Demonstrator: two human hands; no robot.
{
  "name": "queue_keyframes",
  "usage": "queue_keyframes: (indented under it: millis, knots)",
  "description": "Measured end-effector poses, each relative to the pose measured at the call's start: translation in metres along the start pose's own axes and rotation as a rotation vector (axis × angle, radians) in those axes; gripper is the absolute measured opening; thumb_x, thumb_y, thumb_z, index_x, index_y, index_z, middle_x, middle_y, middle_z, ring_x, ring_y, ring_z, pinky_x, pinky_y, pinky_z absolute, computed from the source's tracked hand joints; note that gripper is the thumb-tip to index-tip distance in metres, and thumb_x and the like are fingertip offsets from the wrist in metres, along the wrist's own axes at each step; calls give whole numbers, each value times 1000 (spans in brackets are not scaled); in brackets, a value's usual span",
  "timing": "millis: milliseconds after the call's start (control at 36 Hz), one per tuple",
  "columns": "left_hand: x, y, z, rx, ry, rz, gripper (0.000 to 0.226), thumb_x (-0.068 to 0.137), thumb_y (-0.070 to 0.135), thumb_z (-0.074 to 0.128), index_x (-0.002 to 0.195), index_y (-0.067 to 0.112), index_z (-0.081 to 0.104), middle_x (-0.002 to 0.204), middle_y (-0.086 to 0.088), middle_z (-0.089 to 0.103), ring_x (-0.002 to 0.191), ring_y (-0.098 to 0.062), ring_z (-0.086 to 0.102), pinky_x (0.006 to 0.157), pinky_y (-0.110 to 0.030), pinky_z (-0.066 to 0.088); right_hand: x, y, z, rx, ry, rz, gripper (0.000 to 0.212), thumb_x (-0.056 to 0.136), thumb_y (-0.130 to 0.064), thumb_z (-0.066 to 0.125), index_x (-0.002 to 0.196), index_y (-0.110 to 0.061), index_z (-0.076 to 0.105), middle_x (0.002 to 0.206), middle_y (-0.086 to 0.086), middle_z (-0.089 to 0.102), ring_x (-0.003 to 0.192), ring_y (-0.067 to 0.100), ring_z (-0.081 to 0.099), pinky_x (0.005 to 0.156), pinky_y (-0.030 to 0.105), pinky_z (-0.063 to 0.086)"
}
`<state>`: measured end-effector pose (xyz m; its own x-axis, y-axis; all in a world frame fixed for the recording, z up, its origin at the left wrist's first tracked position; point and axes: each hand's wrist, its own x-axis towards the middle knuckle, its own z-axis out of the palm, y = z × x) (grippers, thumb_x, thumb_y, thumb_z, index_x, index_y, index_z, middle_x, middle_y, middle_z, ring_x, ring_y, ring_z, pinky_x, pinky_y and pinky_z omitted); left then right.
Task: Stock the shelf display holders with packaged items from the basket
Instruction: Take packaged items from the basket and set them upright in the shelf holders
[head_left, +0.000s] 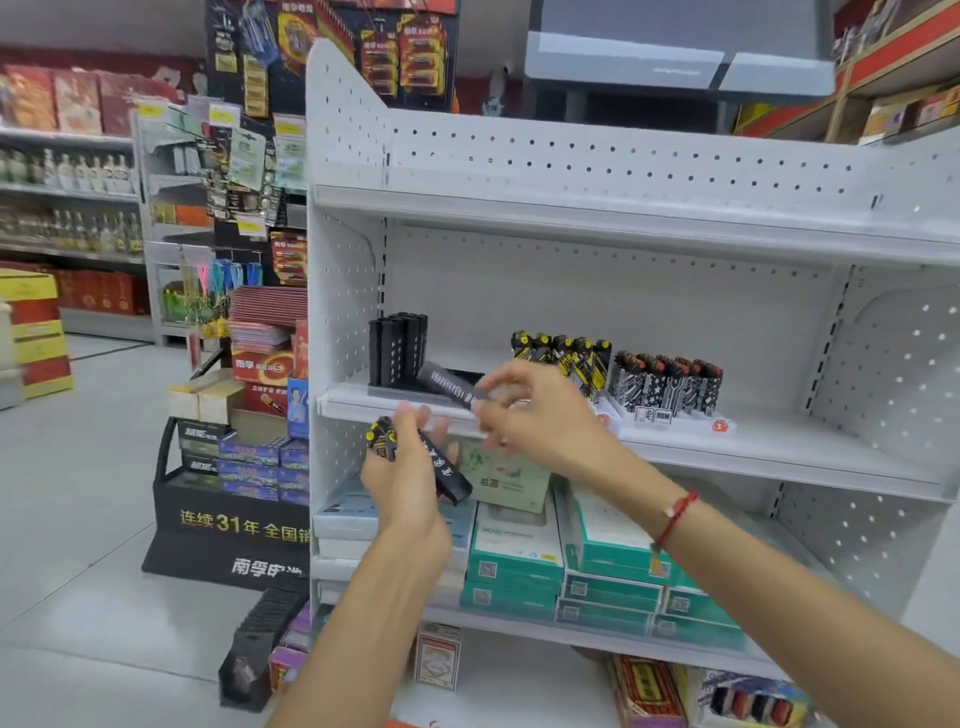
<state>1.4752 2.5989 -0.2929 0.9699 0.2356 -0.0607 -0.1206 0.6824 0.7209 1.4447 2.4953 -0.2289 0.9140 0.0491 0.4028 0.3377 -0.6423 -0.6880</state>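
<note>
Clearly small, light, rigid goods, these: slim black packaged lighters, hard-shelled and likely slick, easy to fumble when several share one palm.

Largest first: white perforated shelf unit (597, 156), middle shelf (779, 447) carrying the holders. Black display holder (462, 376) just beyond and left of the right grip, partly filled, with a row of upright black lighters (397, 348) at its far left end. Further right of that grip, two more holders: yellow-and-black lighters (563, 353), then patterned black-and-white lighters (667, 382). Below both grips, stacked teal and white boxes (519, 551).

Right hand (540, 415) pinching one black lighter (451, 387) by its near end, finger and thumb closed on it, body angled up and left toward the holder's open slots. Left hand (402, 483) just below and left, curled round a bundle of lighters (415, 452), some with yellow-marked caps. No basket in view.

Best hold, by judgement: across the narrow sides near one end, leaving the other end free to slide into a slot. Firm but modest squeeze enough; main risk a slip from the crowded left grip.
</note>
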Motion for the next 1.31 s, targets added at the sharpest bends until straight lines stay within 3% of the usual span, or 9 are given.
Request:
queue_keyframes:
  millis: [56,167,361,500,694,889,1083,1222,1306]
  knots:
    - [5,8,-7,-86,47,-43,25,94,32,56,102,8,59,87,1,67,64,-3,65,53,-20,52,20,-6,-2,-102,116,-63,12,90,-17,59,101,-20,54,80,4,69,68,20,68,68,44,57]
    - [13,24,-22,-105,127,-122,29,92,39,57,74,17,53,56,7,59,46,-3,54,53,-21,48,64,-12,1,-252,98,-44,12,92,-18,52,104,-18,52,84,6,68,73,26,66,68,40,56]
    - [28,37,-38,-81,144,-278,39,90,51,53,101,14,45,69,2,48,56,-10,47,53,-25,42,107,-10,24,-217,-4,17,14,94,-9,48,97,-10,61,75,4,61,76,26,65,74,35,59]
    - [25,45,-38,-183,65,-388,23,95,16,54,75,12,45,72,0,45,61,-10,44,57,-23,39,120,-6,33,-157,107,-27,12,92,-19,56,99,-13,49,100,14,66,75,27,70,80,45,56]
    - [15,55,-37,-351,-21,-437,18,92,7,43,74,9,45,76,-7,50,67,-21,49,64,-29,43,122,-1,43,-273,239,-188,25,89,-35,63,97,-13,53,89,5,70,80,23,67,76,41,55]
    - [16,54,-33,-285,-83,-417,15,96,6,41,82,7,47,84,-12,54,73,-24,53,67,-34,46,121,3,43,-371,178,-252,35,87,-25,65,117,-11,52,105,5,68,97,22,62,82,34,50]
    - [22,45,-32,-196,-188,-350,12,98,7,43,89,10,48,89,-10,55,83,-18,54,98,-38,42,123,2,38,-531,252,-380,36,85,-38,68,116,-20,62,95,0,71,89,22,66,75,36,54]
    - [21,44,-30,-191,-227,-291,11,99,8,43,108,8,50,95,-10,61,92,-20,59,91,-37,48,122,0,48,-661,321,-466,36,89,-39,61,122,-24,59,98,1,71,96,27,64,71,31,44]
    - [20,46,-31,-175,-251,-273,11,99,8,43,96,8,54,91,-9,62,84,-18,59,88,-34,47,119,2,51,-531,324,-392,30,89,-35,59,116,-23,57,89,-4,71,88,27,65,71,33,47]
